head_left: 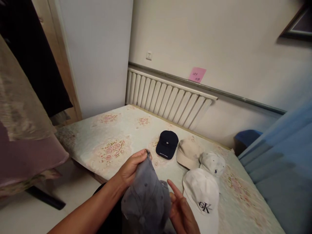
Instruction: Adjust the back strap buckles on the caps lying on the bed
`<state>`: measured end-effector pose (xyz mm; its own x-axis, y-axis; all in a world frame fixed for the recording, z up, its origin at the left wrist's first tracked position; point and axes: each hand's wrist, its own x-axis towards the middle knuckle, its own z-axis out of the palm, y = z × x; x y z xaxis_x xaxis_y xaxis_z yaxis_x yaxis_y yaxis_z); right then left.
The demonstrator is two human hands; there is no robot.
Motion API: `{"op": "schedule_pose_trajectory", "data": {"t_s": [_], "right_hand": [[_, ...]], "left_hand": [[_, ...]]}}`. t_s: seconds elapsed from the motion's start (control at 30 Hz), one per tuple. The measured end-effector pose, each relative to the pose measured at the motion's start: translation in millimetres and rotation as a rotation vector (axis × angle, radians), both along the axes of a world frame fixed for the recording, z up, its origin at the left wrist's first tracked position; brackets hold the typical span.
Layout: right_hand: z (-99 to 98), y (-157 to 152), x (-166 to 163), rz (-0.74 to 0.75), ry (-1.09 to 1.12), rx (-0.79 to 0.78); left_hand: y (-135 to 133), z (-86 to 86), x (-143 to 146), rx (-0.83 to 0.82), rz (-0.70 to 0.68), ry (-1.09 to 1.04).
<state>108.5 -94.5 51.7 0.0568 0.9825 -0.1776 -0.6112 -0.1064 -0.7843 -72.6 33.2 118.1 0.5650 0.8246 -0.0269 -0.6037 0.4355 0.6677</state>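
Note:
A grey-blue baseball cap (146, 198) is held up close in front of me, its crown partly folded. My left hand (133, 165) pinches its upper edge between thumb and fingers. On the cap's right side, my right hand (181, 209) grips the edge, with the index finger stretched out. Beyond them on the floral mattress lie a navy cap (167, 143), a beige cap (188, 152), a pale cap with a small dark emblem (212, 162), and a white cap with black letters (201, 191). The white cap is nearest to my right hand.
The floral mattress (131, 130) reaches to a white radiator (165, 99) along the wall. Garments (26, 97) hang at the left beside a pale cabinet side (97, 55). A blue curtain (285, 156) borders the right, near a blue bin-like object (246, 138).

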Motion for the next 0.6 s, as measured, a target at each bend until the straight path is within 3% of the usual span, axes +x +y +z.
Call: {"op": "schedule_pose_trajectory", "data": {"t_s": [0.17, 0.33, 0.47, 0.6], "right_hand": [[-28.5, 22, -28, 0.157, -0.044, 0.050], [-62.4, 61, -59, 0.197, -0.179, 0.060], [-70.8, 109, -70, 0.011, -0.064, 0.075], [-67.1, 158, -69, -0.180, -0.018, 0.073]], "left_hand": [[29, -2.2, -1, -0.146, 0.201, 0.058], [69, -9.0, -1, -0.304, 0.200, 0.136], [117, -16.6, -17, -0.240, 0.292, 0.138], [136, -51.5, -43, -0.216, 0.216, 0.180]]}}
